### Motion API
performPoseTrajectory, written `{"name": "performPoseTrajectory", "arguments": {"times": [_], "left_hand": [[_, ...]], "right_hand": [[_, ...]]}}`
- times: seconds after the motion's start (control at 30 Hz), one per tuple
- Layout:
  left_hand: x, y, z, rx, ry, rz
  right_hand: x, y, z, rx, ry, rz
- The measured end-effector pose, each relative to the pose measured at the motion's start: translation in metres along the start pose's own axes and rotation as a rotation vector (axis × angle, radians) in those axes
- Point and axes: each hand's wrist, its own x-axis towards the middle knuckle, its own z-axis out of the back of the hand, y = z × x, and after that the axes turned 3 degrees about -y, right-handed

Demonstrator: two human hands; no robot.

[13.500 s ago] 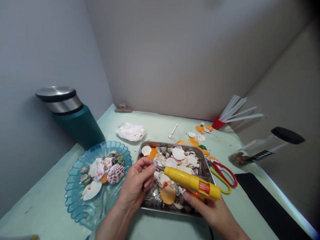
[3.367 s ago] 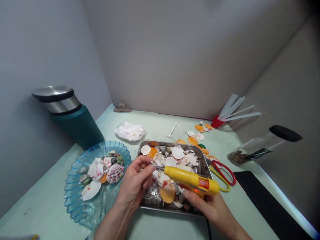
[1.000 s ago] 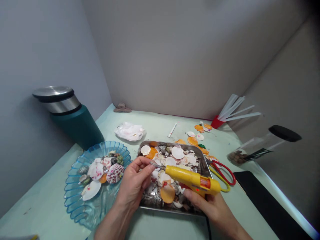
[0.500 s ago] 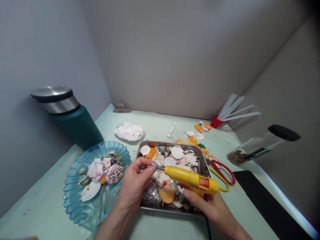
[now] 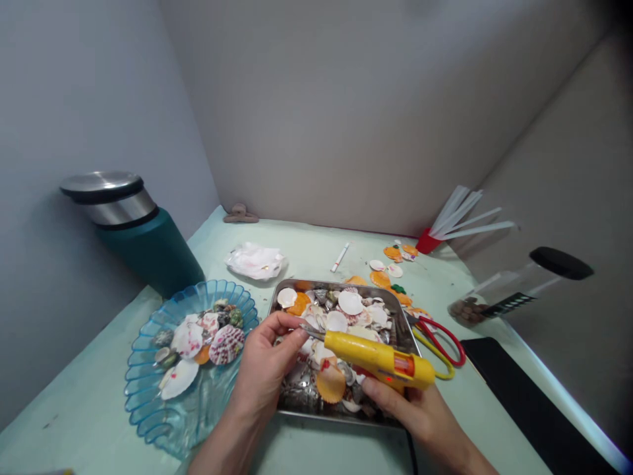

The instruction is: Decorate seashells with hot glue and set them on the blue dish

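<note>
My right hand (image 5: 413,409) is wrapped round the handle of a yellow hot glue gun (image 5: 366,349), its metal nozzle pointing left and a red light lit on its side. At the nozzle's tip, my left hand (image 5: 270,353) has thumb and forefinger pinched together; whatever they hold is too small or hidden to name. Beneath both hands lies a metal tray (image 5: 341,417) full of mixed seashells, among them an orange scallop shell (image 5: 330,382). To the left, a blue scalloped plate (image 5: 143,409) carries several shells and small snail shells.
A teal bottle (image 5: 148,251) stands at left, a white crumpled-looking piece (image 5: 256,260) behind the plate. Scissors (image 5: 452,340), orange shells (image 5: 380,278), a red cup (image 5: 429,241) of glue sticks, a clear jar (image 5: 509,290) and a black flat object (image 5: 519,389) are at right.
Almost nothing differs. The glue gun and my right hand have shifted very slightly, while my left hand keeps its pinch at the nozzle.
</note>
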Motion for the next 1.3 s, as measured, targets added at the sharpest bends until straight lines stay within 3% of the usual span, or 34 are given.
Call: {"name": "performPoseTrajectory", "arguments": {"times": [0.2,0.43,0.57,0.8,1.3], "left_hand": [[-0.0005,0.0004,-0.0002,0.002,-0.018,-0.016],[-0.0007,-0.0012,-0.0006,0.009,-0.024,0.004],[-0.0002,-0.0008,-0.0004,-0.005,-0.026,0.009],[0.0002,-0.0007,0.0,-0.027,-0.028,0.0],[0.0008,0.002,0.0001,-0.028,0.001,0.009]], "right_hand": [[0.0023,-0.001,0.0038,-0.066,0.077,0.033],[-0.0006,-0.0026,0.0018,-0.018,-0.005,-0.078],[-0.0008,-0.0007,-0.0006,0.022,-0.032,-0.032],[0.0007,-0.0033,0.0019,-0.002,0.044,0.015],[-0.0022,-0.0032,0.0004,0.002,-0.031,-0.02]]}}
